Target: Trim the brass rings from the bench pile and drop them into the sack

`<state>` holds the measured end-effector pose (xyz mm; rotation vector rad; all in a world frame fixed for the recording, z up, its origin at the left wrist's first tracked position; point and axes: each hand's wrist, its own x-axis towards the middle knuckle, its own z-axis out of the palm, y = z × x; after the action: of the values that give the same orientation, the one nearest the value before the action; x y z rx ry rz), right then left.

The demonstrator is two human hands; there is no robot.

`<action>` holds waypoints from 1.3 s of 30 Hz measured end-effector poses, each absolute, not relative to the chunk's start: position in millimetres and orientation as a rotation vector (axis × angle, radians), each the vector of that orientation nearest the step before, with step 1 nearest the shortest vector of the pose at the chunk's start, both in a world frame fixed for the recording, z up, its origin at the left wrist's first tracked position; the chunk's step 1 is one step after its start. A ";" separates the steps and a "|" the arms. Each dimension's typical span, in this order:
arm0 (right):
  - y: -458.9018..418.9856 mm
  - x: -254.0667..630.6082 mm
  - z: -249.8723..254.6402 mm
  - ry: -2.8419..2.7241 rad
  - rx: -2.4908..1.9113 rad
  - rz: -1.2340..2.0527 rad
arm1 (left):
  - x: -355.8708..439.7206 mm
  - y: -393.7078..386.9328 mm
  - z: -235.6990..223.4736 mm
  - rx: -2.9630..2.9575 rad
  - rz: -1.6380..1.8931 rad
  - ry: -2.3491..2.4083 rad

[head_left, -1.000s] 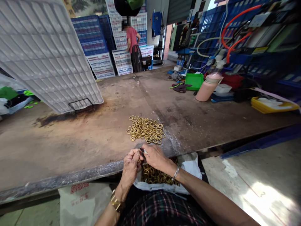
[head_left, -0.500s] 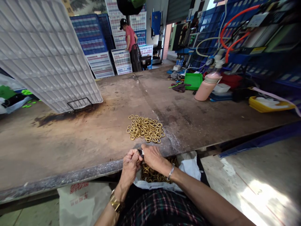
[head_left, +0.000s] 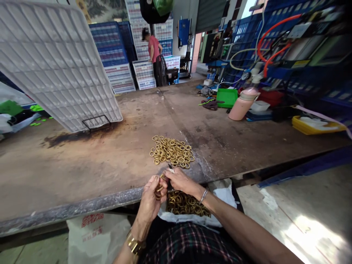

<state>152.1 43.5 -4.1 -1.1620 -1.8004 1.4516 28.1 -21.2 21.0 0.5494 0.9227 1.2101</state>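
Gold-coloured rings (head_left: 158,189) sit pinched in the left hand (head_left: 149,201), near the edge of the surface (head_left: 110,165) and a loose pile (head_left: 172,151). The right hand (head_left: 180,180), closed on a small dark-tipped tool (head_left: 171,168), is beside them: apparently ring-by-ring handwork, calling for a steady pinch.

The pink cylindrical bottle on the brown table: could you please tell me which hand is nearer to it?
Right. The right hand is at the near edge of the table, left of the bottle and nearer the wearer; the left hand sits farther left, holding gold-coloured metal rings.
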 end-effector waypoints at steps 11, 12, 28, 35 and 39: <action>32.2 149.4 1.9 -1.769 -1.136 1.321 | 26.5 -22.2 7.4 0.461 1.209 1.030; 32.3 149.8 3.6 -1.791 -1.141 1.235 | 26.0 -22.4 6.2 0.459 1.219 1.040; 22.7 143.8 3.7 -1.489 -1.197 1.627 | 28.3 -24.6 1.3 0.730 1.333 1.205; 20.2 136.5 0.5 -1.254 -1.104 1.836 | 25.8 -26.9 -3.7 0.895 1.286 1.255; 24.4 137.0 -1.3 -1.342 -1.143 1.753 | 23.9 -27.7 -3.0 0.842 1.243 1.178</action>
<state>137.0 24.4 -1.3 -1.1427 -1.3419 1.7527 23.9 -27.7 -3.0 0.8421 1.1783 1.2426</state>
